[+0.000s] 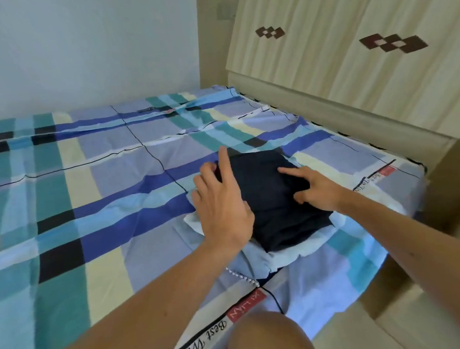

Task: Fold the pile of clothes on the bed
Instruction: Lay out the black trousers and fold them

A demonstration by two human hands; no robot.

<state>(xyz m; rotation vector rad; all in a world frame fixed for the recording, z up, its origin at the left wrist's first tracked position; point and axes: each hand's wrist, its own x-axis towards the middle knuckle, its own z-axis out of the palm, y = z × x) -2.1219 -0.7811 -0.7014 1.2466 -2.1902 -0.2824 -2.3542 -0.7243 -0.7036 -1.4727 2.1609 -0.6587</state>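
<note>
Head view: one dark folded garment sits on one pale garment near the right edge of the bed, so two pieces, with your right hand pressing on top, fingers loose, and your left hand at its left edge, can't tell if that grip pinches or just touches. Tug it sideways and the fold could pop open or drag the pale garment off.

1. A folded dark garment lies on a pale blue garment on the plaid bed sheet.
2. The left hand is at its left edge, index finger raised, the other fingers perhaps curled on the cloth.
3. The right hand rests on top, fingers spread.
4. A wooden headboard stands behind
</note>
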